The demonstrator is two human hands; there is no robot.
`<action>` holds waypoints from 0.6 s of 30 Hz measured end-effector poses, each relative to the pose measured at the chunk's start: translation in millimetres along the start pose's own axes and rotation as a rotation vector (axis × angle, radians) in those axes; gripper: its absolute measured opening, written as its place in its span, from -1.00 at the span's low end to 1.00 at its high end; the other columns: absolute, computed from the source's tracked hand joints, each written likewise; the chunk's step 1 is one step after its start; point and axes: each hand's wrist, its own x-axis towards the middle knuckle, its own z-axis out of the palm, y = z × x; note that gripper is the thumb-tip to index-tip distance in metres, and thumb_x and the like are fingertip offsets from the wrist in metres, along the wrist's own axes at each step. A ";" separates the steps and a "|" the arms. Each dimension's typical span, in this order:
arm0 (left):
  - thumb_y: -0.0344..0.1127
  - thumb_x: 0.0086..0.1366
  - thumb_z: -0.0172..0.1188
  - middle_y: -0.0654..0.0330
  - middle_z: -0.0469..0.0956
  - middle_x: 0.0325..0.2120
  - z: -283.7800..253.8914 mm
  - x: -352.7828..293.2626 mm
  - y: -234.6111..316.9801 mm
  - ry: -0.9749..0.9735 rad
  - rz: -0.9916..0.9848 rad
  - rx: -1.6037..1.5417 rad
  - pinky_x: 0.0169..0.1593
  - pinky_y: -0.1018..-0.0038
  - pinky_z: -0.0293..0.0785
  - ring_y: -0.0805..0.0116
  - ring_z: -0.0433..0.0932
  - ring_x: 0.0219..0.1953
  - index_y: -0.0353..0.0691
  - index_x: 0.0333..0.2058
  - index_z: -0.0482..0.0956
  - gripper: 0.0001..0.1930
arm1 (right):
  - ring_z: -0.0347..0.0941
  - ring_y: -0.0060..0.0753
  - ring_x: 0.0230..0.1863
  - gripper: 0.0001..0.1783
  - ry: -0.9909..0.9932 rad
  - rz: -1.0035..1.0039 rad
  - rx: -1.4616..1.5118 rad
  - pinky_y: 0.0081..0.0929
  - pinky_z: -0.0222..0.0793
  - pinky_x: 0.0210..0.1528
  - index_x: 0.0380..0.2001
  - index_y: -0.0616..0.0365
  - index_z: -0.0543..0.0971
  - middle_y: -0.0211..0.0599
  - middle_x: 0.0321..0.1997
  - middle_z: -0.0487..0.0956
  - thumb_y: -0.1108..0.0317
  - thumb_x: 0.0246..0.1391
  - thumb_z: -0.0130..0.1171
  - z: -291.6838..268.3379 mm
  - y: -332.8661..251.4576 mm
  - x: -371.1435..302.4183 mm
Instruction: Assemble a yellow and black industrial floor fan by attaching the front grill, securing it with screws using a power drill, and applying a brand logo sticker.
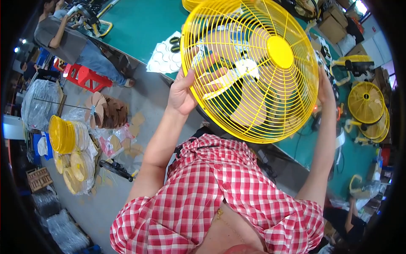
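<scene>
A large round yellow wire fan guard [280, 51] with a solid centre disc is held up in front of me, tilted. Fan blades [249, 103] show through its wires. My left hand [184, 91] grips the guard's left side, thumb at the rim and fingers showing behind the wires. On the opposite rim is my right hand [325, 86], closed at the edge, its fingertips partly hidden. A white sheet of round labels [163, 59] lies on the green table [131, 31] left of the guard.
More yellow fans [366, 101] stand on the table at right, near cardboard boxes [334, 25]. On the floor at left are stacked yellow guards [62, 134], brown fan blades [112, 110] and a red stool [86, 78]. Another person [63, 38] stands at the far left.
</scene>
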 end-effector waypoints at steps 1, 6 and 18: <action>-0.34 0.23 0.00 -0.13 0.05 0.17 5.5 -7.8 -4.2 -0.010 0.007 0.034 0.01 -0.04 0.35 -0.29 0.15 0.13 0.01 0.20 0.00 -0.42 | 0.41 -0.50 -0.07 -0.41 0.007 0.017 -0.034 -0.53 0.36 -0.06 0.10 0.19 0.28 -0.29 -0.01 0.44 -0.04 0.19 -0.19 9.2 -2.6 -2.7; -0.25 0.20 0.10 -0.06 0.18 0.10 4.9 -25.3 -16.1 0.040 -0.032 0.190 0.05 0.03 0.33 -0.08 0.28 0.08 -0.18 0.12 0.07 -0.43 | 0.49 -0.52 -0.26 -0.44 0.096 -0.107 -0.053 -0.56 0.47 -0.29 0.04 0.17 0.35 -0.29 -0.12 0.49 0.02 0.08 0.01 13.7 -29.5 -6.0; -0.21 0.14 0.20 0.11 0.36 -0.14 -33.7 -36.0 -47.0 0.800 0.287 0.838 0.00 0.46 0.27 0.36 0.35 -0.09 -0.36 -0.06 0.26 -0.51 | 0.39 -0.48 -0.20 -0.24 0.204 -0.269 -0.759 -0.58 0.26 -0.19 -0.03 0.09 0.49 -0.31 -0.17 0.52 -0.27 -0.18 0.15 52.2 -3.2 59.7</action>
